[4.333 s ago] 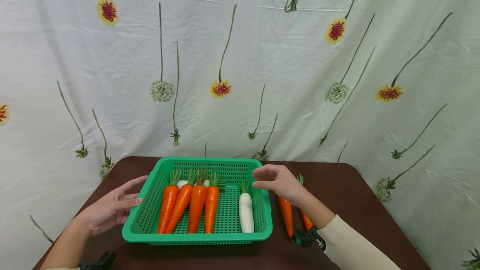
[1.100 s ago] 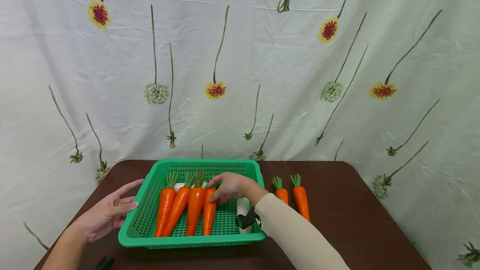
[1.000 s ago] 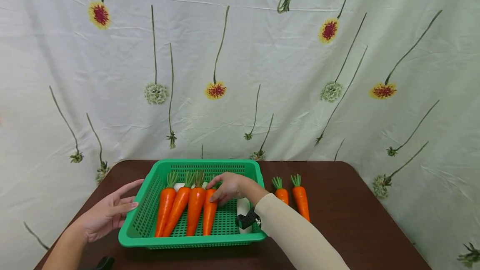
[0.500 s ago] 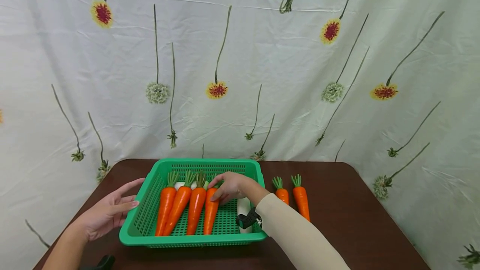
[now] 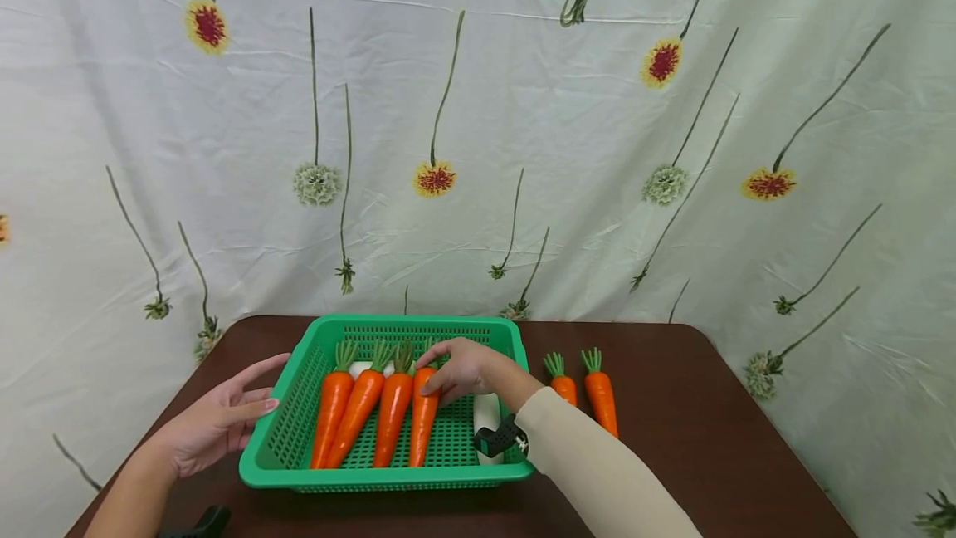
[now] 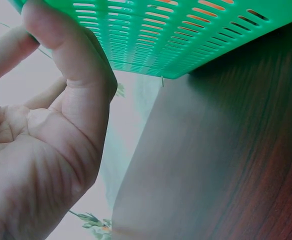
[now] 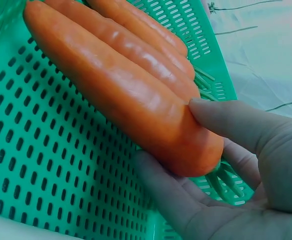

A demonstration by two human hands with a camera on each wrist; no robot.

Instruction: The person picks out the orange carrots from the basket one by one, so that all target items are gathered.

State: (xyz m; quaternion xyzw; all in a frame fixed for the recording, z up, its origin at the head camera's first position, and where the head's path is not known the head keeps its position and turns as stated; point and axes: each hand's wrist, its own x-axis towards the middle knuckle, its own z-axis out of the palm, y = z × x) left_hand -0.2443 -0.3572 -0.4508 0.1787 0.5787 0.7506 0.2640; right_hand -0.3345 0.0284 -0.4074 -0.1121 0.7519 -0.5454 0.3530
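My right hand pinches the rightmost orange carrot near its leafy end, inside a green plastic basket. In the right wrist view the thumb lies on top of the carrot and the fingers reach under it. Several carrots lie in the basket; the nearest neighbour carrot is to the left. A white radish lies at the basket's right side, partly hidden by the right wrist. My left hand is at the basket's left rim with loosely extended fingers, thumb tip against the rim.
Two more carrots lie on the dark wooden table right of the basket: one carrot and another carrot, partly behind the right sleeve. A white item shows behind the basket's carrots. A flower-patterned cloth hangs behind the table.
My right hand has gone from the basket's right rim leftward to the rightmost carrot. During the last second, hand and carrot top have risen slightly. The left hand has stayed at the rim.
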